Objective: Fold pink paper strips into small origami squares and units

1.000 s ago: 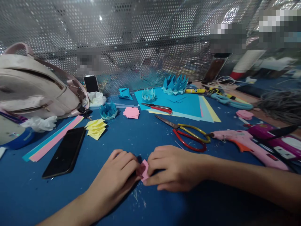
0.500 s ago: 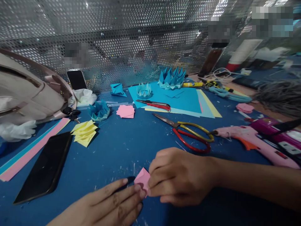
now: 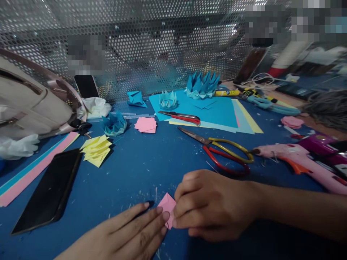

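A small folded pink paper [image 3: 167, 206] lies on the blue table [image 3: 141, 169] at the near edge. My right hand [image 3: 214, 204] pinches its right side between thumb and fingers. My left hand [image 3: 127, 234] lies flat with fingers stretched out, the fingertips pressing on the paper's left edge. Part of the paper is hidden under my fingers.
Scissors [image 3: 219, 150] with red and yellow handles and a pink glue gun [image 3: 295, 162] lie to the right. A black phone [image 3: 47, 189], yellow paper pieces [image 3: 96, 150], pink squares [image 3: 146, 124], blue paper flowers [image 3: 202, 85], a box cutter [image 3: 181, 117] and a beige bag [image 3: 32, 104] lie around. A perforated metal screen [image 3: 151, 43] stands behind.
My left hand went from curled beside the pink paper to flat with fingers stretched, pressing the paper's edge. The view shifted, and my hands sit lower in it.
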`<state>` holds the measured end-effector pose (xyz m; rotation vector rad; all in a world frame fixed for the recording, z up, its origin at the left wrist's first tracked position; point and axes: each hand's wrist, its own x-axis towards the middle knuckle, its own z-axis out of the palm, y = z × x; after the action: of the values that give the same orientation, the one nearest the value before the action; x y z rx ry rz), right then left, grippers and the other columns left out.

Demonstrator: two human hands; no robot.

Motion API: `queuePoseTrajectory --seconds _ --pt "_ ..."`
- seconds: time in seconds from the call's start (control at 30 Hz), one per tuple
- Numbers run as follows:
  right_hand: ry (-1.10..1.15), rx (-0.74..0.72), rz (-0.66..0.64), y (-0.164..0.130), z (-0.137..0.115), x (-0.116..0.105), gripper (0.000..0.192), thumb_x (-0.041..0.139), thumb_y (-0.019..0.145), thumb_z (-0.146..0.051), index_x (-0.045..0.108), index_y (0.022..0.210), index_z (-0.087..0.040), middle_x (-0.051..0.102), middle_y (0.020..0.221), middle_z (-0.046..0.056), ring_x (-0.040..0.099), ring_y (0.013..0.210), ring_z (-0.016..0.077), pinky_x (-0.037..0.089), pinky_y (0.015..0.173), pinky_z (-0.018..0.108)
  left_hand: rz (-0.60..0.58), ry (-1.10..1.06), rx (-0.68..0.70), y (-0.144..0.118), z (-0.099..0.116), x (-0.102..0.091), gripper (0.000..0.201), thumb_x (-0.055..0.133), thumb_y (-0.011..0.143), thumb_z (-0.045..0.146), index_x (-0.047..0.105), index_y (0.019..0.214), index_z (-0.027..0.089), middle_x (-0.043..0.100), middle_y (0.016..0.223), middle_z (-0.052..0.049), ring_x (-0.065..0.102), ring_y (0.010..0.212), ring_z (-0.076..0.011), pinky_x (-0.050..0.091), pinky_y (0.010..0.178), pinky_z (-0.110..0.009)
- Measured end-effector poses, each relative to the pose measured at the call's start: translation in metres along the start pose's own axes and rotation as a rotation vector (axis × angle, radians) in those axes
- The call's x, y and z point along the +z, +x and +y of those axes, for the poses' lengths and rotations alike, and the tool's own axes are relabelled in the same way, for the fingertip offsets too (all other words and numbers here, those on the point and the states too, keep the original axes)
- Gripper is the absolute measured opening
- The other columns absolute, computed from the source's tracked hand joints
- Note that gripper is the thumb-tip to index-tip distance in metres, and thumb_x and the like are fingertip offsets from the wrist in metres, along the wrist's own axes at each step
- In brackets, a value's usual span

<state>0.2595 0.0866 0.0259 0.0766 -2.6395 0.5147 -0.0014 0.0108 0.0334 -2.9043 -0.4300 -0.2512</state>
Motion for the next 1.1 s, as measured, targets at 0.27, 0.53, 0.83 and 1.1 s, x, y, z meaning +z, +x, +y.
queuePoseTrajectory --seconds 0.27,0.53,0.83,1.1 --pt "0.001 0.003 -0.014 0.001 0.0 0.0 0.018 0.05 0.097 -0.024 0.063 0.104 -0.014 0.074 0.097 0.003 0.064 0.09 0.0152 0.044 0.073 0.032 -0.009 -0.021 -0.033 -0.002 0.005 -0.004 0.036 0.037 0.103 0.019 0.059 0.13 0.014 0.065 0.13 -0.004 0.063 0.116 -0.0161 0.046 0.106 -0.026" --pt "-0.028 -0.006 -0.03 0.0 0.0 0.0 0.019 0.048 0.098 -0.026 0.063 0.104 -0.016 0.074 0.097 0.004 0.064 0.09 0.0152 0.043 0.073 0.032 -0.012 -0.023 -0.034 0.0 0.004 -0.003 0.036 0.037 0.103 0.019 0.059 0.131 0.012 0.065 0.129 -0.005 0.065 0.113 -0.0182 0.048 0.104 -0.027" --pt "-0.009 -0.014 -0.027 0.0 0.001 0.0 0.019 0.049 0.098 -0.025 0.064 0.103 -0.015 0.073 0.096 0.004 0.064 0.089 0.0158 0.043 0.073 0.032 0.009 -0.031 -0.071 0.002 0.008 -0.002 0.033 0.04 0.102 0.017 0.061 0.127 0.014 0.067 0.127 -0.004 0.065 0.113 -0.0181 0.048 0.104 -0.028" --pt "-0.015 -0.009 -0.038 0.0 0.0 0.0 0.017 0.051 0.097 -0.025 0.063 0.104 -0.015 0.073 0.094 0.004 0.063 0.09 0.0153 0.043 0.073 0.032 0.028 -0.071 -0.105 -0.001 0.013 0.001 0.031 0.043 0.101 0.018 0.061 0.127 0.014 0.068 0.124 -0.005 0.065 0.113 -0.0177 0.045 0.107 -0.03"
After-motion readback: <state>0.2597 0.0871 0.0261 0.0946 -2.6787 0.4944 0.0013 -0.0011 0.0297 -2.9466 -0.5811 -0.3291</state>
